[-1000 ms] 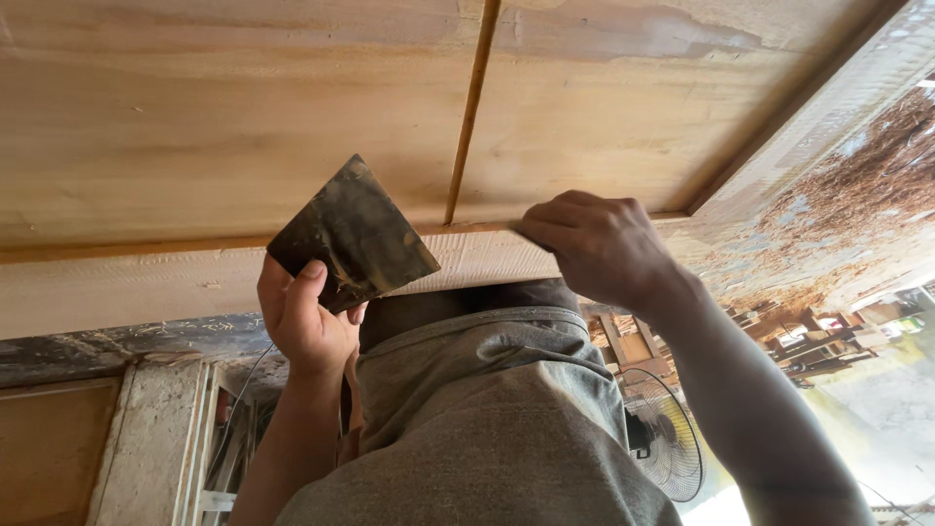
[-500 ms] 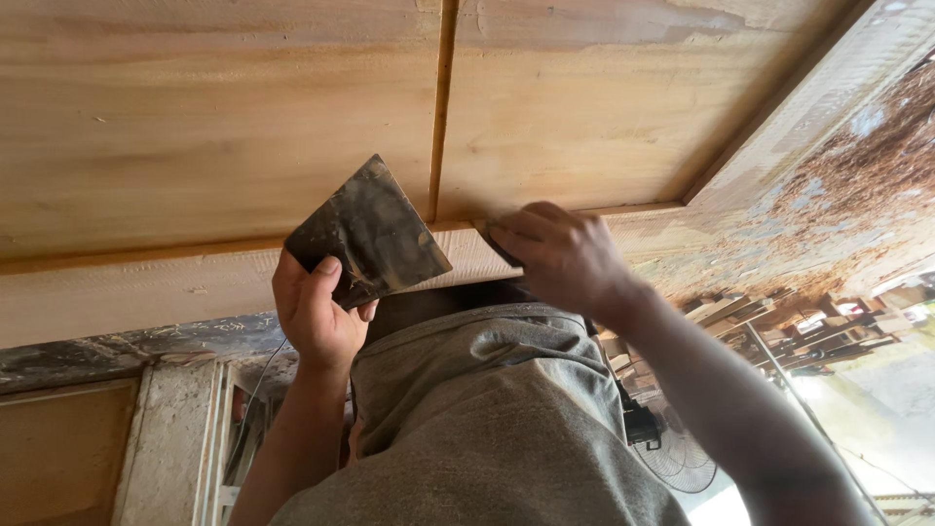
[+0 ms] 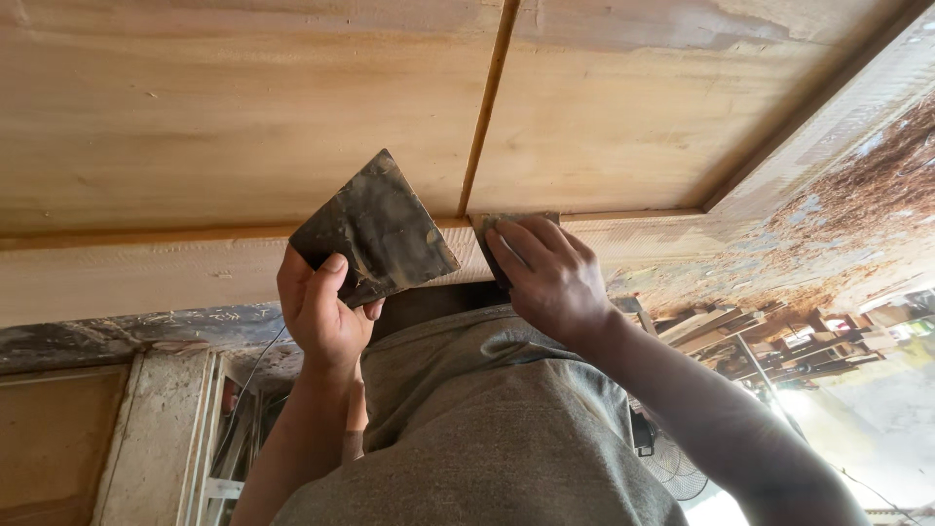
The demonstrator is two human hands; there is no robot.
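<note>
- The left hand (image 3: pixel 321 312) grips a dark, filler-caked flat scraper blade (image 3: pixel 375 229).
- The right hand (image 3: pixel 550 278) presses a small grey scraper (image 3: pixel 516 222) flat against the pale wooden panel (image 3: pixel 243 117) at its seam.
- Judging by the patchy upper right, the wood's filling looks part done.

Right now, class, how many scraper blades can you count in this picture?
2. A large dark blade is held up in the left hand. A smaller blade is pressed to the wood panel under the right hand, mostly hidden by its fingers.
</note>
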